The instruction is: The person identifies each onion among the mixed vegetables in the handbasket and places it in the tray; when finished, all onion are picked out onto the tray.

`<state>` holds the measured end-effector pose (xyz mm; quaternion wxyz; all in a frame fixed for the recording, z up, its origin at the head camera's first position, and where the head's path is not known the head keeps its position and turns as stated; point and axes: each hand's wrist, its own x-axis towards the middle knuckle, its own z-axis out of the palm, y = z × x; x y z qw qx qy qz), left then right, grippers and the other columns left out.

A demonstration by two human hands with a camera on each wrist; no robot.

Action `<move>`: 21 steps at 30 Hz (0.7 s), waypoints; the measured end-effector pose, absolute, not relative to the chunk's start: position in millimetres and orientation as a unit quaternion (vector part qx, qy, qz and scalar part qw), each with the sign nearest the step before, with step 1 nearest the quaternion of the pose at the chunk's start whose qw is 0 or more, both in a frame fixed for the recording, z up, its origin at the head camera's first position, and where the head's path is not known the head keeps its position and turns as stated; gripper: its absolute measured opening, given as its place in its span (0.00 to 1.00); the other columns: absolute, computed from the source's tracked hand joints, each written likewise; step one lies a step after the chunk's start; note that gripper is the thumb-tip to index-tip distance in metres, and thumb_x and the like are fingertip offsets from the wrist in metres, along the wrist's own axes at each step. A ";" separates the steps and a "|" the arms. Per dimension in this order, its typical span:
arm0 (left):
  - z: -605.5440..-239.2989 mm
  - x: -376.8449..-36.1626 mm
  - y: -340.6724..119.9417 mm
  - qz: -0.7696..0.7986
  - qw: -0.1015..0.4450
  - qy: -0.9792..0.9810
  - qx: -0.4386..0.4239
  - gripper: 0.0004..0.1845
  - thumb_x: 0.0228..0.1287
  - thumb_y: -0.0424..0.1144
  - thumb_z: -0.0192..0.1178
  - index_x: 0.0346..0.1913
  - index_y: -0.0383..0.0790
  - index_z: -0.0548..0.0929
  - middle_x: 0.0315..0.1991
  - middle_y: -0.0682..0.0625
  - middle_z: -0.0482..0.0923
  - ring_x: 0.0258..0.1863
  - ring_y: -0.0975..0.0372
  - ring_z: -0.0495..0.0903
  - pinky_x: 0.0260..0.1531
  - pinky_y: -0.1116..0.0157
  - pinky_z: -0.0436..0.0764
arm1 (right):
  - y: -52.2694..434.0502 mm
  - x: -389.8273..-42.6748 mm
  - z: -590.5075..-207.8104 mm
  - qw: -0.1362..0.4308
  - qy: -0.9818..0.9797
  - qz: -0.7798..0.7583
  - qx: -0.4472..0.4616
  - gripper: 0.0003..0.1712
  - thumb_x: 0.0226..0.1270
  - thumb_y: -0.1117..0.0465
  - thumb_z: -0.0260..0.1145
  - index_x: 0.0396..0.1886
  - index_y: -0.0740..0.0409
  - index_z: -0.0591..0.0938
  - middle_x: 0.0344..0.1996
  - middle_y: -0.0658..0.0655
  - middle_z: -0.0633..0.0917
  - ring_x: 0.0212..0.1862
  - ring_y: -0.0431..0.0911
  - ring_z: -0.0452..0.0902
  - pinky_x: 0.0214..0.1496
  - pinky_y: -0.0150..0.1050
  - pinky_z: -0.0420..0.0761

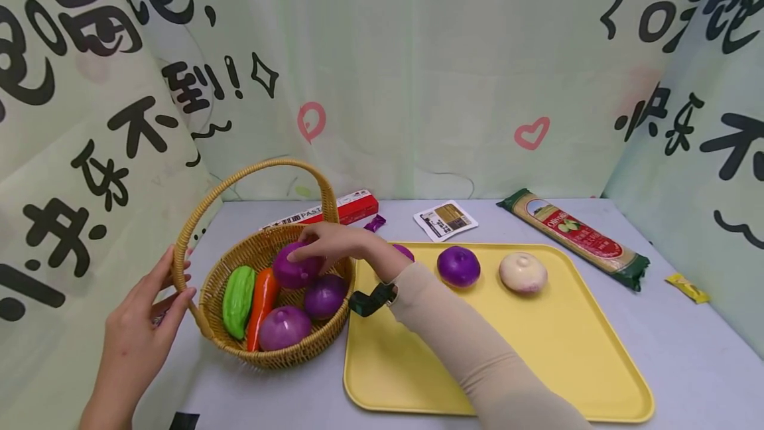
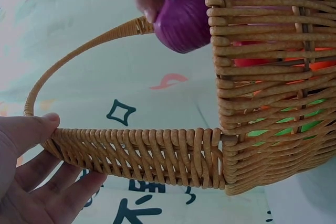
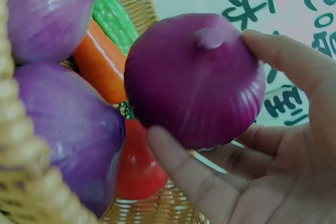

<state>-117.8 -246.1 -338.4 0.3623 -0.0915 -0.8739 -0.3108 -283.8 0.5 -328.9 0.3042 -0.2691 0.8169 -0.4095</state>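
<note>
My left hand point(image 1: 140, 324) holds the arched handle point(image 2: 136, 153) of a wicker basket point(image 1: 310, 350) near its left foot, thumb on one side and fingers on the other. With thumb and fingers spread round it, my right hand point(image 3: 294, 150) grips a purple onion point(image 3: 194, 82) at the basket's opening. Below it in the basket lie two more purple onions, one at the front point(image 1: 285, 328) and one at the right point(image 1: 325, 296). A long orange-red vegetable point(image 1: 262, 300) and a green bumpy gourd point(image 1: 239, 300) lie left of them. The right wrist view also shows a red vegetable point(image 3: 139, 163).
Right of the basket is a yellow tray point(image 1: 573, 350) bearing a purple onion point(image 1: 458, 266), a white onion point(image 1: 522, 273) and another purple one partly behind my wrist. Behind stand a red box point(image 1: 358, 206), a white packet point(image 1: 445, 220) and a noodle-like pack point(image 1: 575, 234). Printed curtains enclose the table.
</note>
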 end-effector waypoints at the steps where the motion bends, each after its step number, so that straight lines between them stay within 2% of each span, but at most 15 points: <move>1: -338.3 -117.7 -246.2 -0.311 0.363 -0.873 -0.092 0.45 0.47 0.19 0.66 0.70 0.49 0.65 0.48 0.36 0.80 0.47 0.95 0.61 0.38 0.96 0.64 | 2.6 -284.0 -328.5 0.309 0.811 -0.419 -0.268 0.23 0.63 0.49 0.64 0.52 0.56 0.74 0.48 0.56 0.78 0.44 0.45 0.81 0.43 0.41 0.86; 8: -339.0 -118.0 -246.5 -0.312 0.364 -0.873 -0.092 0.46 0.47 0.19 0.66 0.70 0.50 0.64 0.48 0.36 0.80 0.47 0.95 0.61 0.38 0.95 0.64 | 14.3 -285.6 -328.8 0.353 0.762 -0.472 -0.270 0.19 0.71 0.51 0.55 0.59 0.50 0.72 0.57 0.56 0.72 0.51 0.50 0.76 0.42 0.46 0.86; 14: -339.4 -118.3 -246.6 -0.309 0.361 -0.875 -0.088 0.45 0.48 0.20 0.66 0.70 0.50 0.64 0.48 0.36 0.80 0.47 0.96 0.60 0.38 0.95 0.64 | 23.0 -289.1 -331.7 0.372 0.724 -0.509 -0.280 0.21 0.74 0.52 0.50 0.64 0.43 0.72 0.64 0.53 0.69 0.54 0.51 0.76 0.42 0.50 0.85; 21: -339.4 -118.2 -246.1 -0.309 0.360 -0.876 -0.083 0.45 0.48 0.21 0.66 0.70 0.50 0.64 0.49 0.37 0.80 0.47 0.96 0.60 0.38 0.96 0.63 | 31.6 -290.2 -332.1 0.365 0.710 -0.534 -0.278 0.23 0.75 0.53 0.47 0.67 0.48 0.69 0.64 0.56 0.68 0.56 0.51 0.74 0.44 0.52 0.84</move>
